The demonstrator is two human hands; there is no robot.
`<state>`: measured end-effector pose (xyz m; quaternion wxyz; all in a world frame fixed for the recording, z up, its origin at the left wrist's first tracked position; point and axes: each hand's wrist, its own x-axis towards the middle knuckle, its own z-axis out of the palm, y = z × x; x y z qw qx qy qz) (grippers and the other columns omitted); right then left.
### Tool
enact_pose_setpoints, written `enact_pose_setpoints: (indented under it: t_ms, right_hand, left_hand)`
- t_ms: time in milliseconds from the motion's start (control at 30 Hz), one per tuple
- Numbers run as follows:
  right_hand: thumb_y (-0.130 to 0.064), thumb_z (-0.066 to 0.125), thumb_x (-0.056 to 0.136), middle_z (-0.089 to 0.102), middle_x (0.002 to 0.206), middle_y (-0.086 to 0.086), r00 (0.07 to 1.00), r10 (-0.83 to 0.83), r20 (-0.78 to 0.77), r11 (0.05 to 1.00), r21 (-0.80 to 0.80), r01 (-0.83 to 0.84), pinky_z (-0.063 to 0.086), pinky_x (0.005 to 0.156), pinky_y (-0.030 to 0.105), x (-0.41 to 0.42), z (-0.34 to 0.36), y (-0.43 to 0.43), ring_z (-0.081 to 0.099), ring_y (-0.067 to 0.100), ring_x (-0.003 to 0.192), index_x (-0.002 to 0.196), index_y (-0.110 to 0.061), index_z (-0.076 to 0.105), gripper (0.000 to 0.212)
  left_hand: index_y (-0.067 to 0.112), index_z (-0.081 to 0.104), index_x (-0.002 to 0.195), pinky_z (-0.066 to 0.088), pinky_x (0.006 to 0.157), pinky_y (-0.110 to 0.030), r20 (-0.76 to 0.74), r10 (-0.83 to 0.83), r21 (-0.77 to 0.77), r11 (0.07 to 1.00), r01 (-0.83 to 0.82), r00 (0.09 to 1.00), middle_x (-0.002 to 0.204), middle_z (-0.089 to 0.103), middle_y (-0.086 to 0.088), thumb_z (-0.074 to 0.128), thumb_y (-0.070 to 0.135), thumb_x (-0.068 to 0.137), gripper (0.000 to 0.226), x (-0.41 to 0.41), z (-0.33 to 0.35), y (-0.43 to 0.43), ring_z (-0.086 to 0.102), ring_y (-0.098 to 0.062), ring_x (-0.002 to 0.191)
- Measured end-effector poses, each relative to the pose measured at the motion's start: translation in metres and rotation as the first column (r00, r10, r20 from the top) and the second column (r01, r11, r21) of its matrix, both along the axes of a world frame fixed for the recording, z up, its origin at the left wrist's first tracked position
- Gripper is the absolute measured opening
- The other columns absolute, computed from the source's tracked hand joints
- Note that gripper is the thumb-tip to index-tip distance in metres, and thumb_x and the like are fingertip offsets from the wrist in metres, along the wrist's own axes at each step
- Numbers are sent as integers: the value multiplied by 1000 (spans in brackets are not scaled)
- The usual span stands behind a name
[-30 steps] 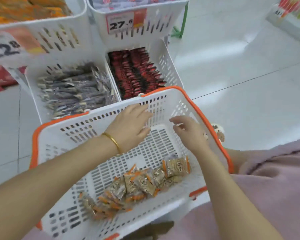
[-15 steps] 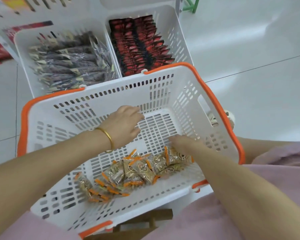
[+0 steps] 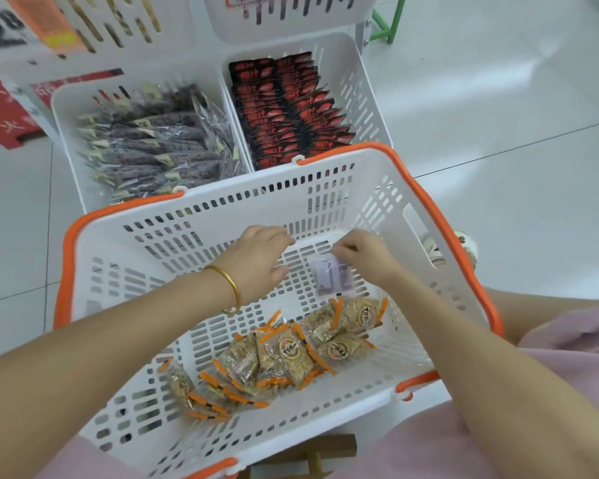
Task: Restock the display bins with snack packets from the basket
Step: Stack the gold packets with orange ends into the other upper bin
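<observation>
A white basket (image 3: 201,216) with an orange rim rests on my lap. Several tan snack packets with orange ends (image 3: 284,354) lie along its near side. My right hand (image 3: 363,254) pinches the top edge of a small clear packet with a purple label (image 3: 332,280), which hangs just above the basket floor. My left hand (image 3: 256,261), with a gold bangle on the wrist, hovers inside the basket beside it with fingers loosely curled and nothing in them. Beyond the basket stand two white display bins: the left bin (image 3: 66,108) holds dark purple packets, the right bin (image 3: 357,84) red-and-black packets.
More white bins (image 3: 291,25) with price tags sit on the tier above. A red sign (image 3: 0,112) stands at the left on the floor. Pale tiled floor (image 3: 498,98) lies to the right. A shoe (image 3: 464,247) shows past the basket's right rim.
My right hand went down to the tan packets, then rose holding a small purple-labelled packet. My left hand shifted slightly right. The view tilted down toward the basket.
</observation>
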<state>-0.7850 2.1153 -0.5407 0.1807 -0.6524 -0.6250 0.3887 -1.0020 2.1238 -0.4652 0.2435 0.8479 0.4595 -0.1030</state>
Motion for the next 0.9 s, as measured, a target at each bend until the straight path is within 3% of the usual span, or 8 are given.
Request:
enact_pose_setpoints:
  t_ms: [67,133,267,400,533,700,800,900]
  right_hand:
    - [-13,55,92,45,59,17,991,-94,-92,995,4,95,39,58,29,-7,19,4,40,28,52,59,-1,49,36]
    - [-14,57,93,57,69,9,961,-179,-212,983,0,183,48,63,29,-15,36,6,52,18,60,72,-2,61,25]
    - [-11,56,93,63,77,8,911,-271,-312,956,26,293,56,60,28,-33,62,11,59,17,67,79,-5,66,18]
    - [-8,53,94,63,78,8,844,-405,-351,903,-11,429,56,54,28,-47,76,14,64,22,67,75,-2,60,21]
    - [-7,53,94,62,79,21,766,-502,-402,861,-141,489,60,59,38,-52,80,11,67,30,65,77,1,56,19]
    - [-5,51,95,62,74,20,724,-570,-390,821,-223,526,60,59,40,-52,78,5,67,32,61,80,1,56,17]
    - [-6,48,96,65,75,21,712,-577,-400,817,-274,508,60,57,35,-53,84,3,66,28,56,92,4,57,14]
    - [-7,48,97,63,75,19,731,-539,-420,842,-285,458,59,56,32,-55,89,2,64,25,56,99,5,57,16]
  left_hand:
    - [23,23,147,18,112,-32,68,72,-47,997,-69,995,154,22,2,44,31,98,53,0,4,2,16,-20,140]
    - [26,18,148,25,110,-33,184,187,-149,976,-161,965,153,25,1,51,34,95,64,1,7,5,26,-20,138]
    - [24,7,149,36,107,-36,388,452,-358,877,-321,803,152,24,-5,69,33,83,91,6,12,4,37,-21,133]
    - [21,19,141,35,107,-34,420,299,-81,953,-293,857,144,21,2,77,46,71,95,5,13,0,31,-17,132]
    - [21,27,136,29,107,-33,304,40,161,983,-93,952,147,12,2,77,54,65,94,0,18,-5,15,-16,136]
    - [23,34,132,30,106,-32,276,-105,204,978,49,955,149,13,5,75,57,64,86,-5,25,-5,14,-13,136]
    - [20,44,123,33,105,-30,318,-164,303,951,64,934,140,32,1,75,41,74,62,-7,24,-1,29,-17,129]
    - [19,53,113,43,90,-31,445,-111,302,953,-32,889,115,55,2,68,26,84,34,-9,29,6,50,-18,107]
